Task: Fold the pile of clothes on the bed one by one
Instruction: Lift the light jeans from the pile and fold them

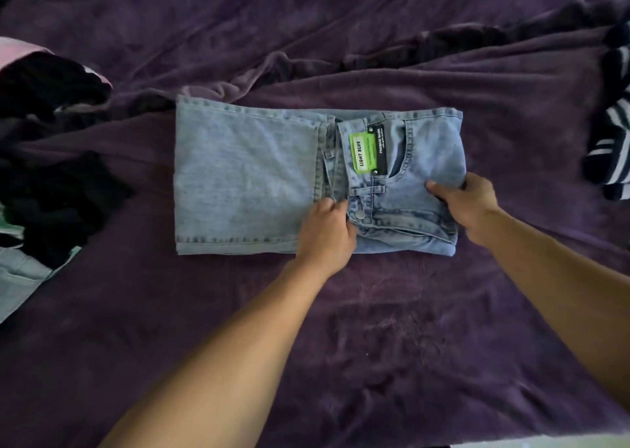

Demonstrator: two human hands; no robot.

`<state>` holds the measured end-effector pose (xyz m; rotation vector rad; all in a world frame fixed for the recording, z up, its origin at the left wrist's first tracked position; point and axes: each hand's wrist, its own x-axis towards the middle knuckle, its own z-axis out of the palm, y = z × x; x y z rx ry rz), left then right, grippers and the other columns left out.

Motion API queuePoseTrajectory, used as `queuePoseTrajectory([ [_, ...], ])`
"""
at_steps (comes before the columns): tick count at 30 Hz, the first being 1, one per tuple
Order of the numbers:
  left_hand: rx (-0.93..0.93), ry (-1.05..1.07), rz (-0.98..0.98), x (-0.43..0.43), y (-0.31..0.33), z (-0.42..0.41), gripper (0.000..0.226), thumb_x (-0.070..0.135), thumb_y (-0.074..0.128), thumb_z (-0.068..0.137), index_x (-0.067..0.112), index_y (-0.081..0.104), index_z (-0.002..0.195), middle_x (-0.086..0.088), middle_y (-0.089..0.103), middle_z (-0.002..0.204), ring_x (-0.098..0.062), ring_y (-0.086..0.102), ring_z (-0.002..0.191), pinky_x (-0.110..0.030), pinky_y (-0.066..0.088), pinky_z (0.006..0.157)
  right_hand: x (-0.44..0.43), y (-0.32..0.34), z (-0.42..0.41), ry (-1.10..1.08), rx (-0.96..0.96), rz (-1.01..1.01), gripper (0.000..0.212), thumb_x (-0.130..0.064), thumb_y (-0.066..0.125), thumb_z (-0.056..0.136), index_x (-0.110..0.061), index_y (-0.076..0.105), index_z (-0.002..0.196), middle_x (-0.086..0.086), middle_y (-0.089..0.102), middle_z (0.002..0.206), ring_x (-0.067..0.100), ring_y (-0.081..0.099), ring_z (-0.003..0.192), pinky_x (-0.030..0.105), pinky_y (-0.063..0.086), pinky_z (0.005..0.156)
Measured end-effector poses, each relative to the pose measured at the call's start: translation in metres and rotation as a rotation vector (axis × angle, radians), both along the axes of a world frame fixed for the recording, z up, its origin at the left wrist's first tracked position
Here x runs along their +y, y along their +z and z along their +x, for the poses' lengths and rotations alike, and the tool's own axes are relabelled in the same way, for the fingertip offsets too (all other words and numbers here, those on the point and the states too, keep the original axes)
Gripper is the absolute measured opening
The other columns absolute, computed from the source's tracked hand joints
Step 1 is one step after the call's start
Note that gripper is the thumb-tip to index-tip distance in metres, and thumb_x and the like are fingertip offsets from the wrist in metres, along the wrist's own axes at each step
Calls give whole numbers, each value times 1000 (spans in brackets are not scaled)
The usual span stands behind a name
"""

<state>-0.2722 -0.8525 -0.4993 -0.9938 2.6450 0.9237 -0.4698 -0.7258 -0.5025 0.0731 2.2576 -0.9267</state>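
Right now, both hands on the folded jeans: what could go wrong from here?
The right hand holds the jeans only at one edge of the fold; lifted there, layers may sag open.
The left hand sits by the leg hems; dragging could skew them.
The green tag could crease in the next fold.

Green tag point(363, 153) at waistband of folded light-blue jeans point(245, 175): bold black capitals "LIGHT BLUE", running sideways along tag's length. Smaller print beside those words on same tag, too blurred to read. Black label point(381, 149) just beside green tag, on its right: white capitals, first word looks like "PREMIUM", second word uncertain. Finer white line alongside, illegible.
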Motion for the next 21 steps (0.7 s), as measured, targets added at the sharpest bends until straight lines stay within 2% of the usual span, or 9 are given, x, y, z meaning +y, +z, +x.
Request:
queuePoseTrajectory([
  [2,-110,-95,-25,-9,-3,3,48,29,45,97,13,41,142,-7,46,129,-26,40,122,-39,35,102,-2,7,4,-15,-28,-13,32,-30,77,80,-14,64,104,-7,65,88,9,62,75,19,47,58],
  [4,-103,-56,94,-20,2,3,46,28,49,95,16,47,139,-6,46,125,-25,42,119,-35,38,97,-8,25,5,-44,-57,-39,29,-27,78,79,-14,64,101,-1,69,90,13,67,75,23,51,58],
  [7,79,191,240,-39,21,14,30,16,57,90,13,64,119,-1,51,112,-19,52,106,-23,38,86,-21,69,11,-48,-110,-155,31,-21,79,77,-12,65,103,5,74,93,20,73,77,31,58,64],
  [10,144,462,273,-75,41,49,28,2,56,86,5,68,111,-11,61,116,-23,60,104,-25,43,91,-50,123,31,35,-108,-277,34,-19,80,73,-13,62,102,5,74,91,17,73,73,28,57,58],
  [12,128,588,232,-104,54,81,28,-1,54,85,2,69,109,-16,65,114,-26,61,106,-27,44,92,-83,152,57,136,-50,-288,41,-23,80,71,-16,58,104,3,71,93,15,72,73,29,57,55],
  [14,95,674,162,-133,64,115,24,3,55,85,2,71,104,-16,69,107,-28,63,103,-33,46,89,-123,167,90,301,103,-216,49,-30,80,68,-21,51,107,-4,65,91,15,69,79,34,58,64],
  [17,50,821,131,-172,72,165,23,11,54,88,8,70,103,-12,69,106,-26,63,102,-31,46,88,-187,159,151,517,257,-189,56,-33,78,69,-27,42,112,-13,57,73,14,60,73,23,47,67],
  [19,19,880,133,-188,70,193,25,12,52,89,8,70,107,-11,69,107,-25,62,103,-31,47,91,-223,137,190,629,234,-188,65,-32,76,73,-22,39,125,-12,55,71,18,58,75,23,41,67],
  [21,-3,887,128,-197,64,213,25,12,51,90,8,70,106,-10,69,106,-25,62,100,-30,47,89,-244,110,221,752,124,-138,69,-30,73,80,-16,35,136,-1,63,86,28,60,90,32,45,77],
])
